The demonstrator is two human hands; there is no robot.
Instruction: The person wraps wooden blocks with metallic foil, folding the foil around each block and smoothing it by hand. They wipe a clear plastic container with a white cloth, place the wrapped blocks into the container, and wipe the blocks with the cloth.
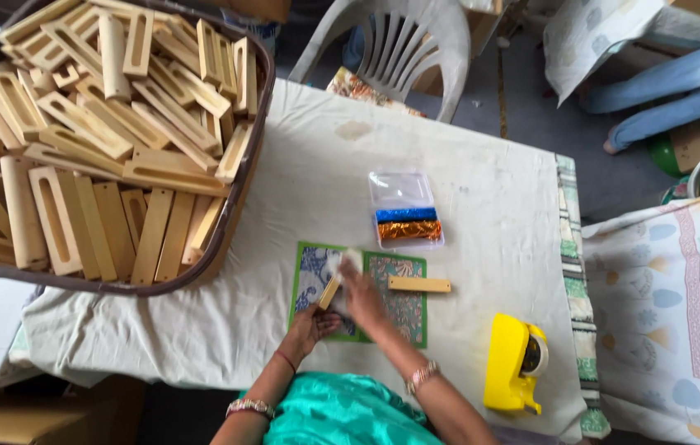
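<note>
Left hand (314, 324): gripping 1 wooden piece (330, 292) over the green mat (298, 272).
Right hand (360, 290): closing on a white cloth (347, 262) — wiping that piece.
Far left: basket (239, 177) sitting full of wooden pieces.

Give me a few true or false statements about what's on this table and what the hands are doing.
1. The big basket holds slotted wooden pieces. True.
2. The left hand holds a wooden piece over the green mat. True.
3. The tape dispenser is red. False: it is yellow.
4. The clear plastic box holds blue and orange glittery strips. True.
5. The right hand rests on the white plastic chair. False: it is over the mat, holding something white against the wooden piece.
</note>
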